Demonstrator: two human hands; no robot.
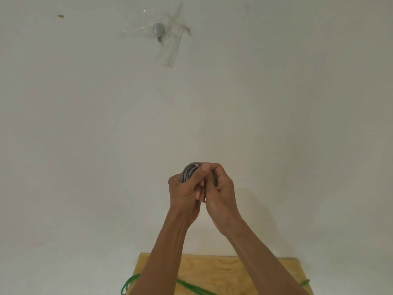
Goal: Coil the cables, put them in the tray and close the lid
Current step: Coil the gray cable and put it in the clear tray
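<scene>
A grey cable (188, 171) is wound into a small coil and held up in front of the white wall. My left hand (185, 192) grips the coil, its thumb laid across the top. My right hand (221, 188) is curled against it from the right, fingers closed round the coil's other side. Most of the coil is hidden inside both hands. A green cable (191, 286) lies loose on the wooden table top (223, 271) at the bottom of the view, partly behind my forearms. No tray or lid shows in the frame.
A white wall (276, 103) fills most of the view. A small metal fitting (159, 31) is stuck high on it under strips of clear tape. The green cable loops over the table's left edge (125, 288) and right edge (305, 282).
</scene>
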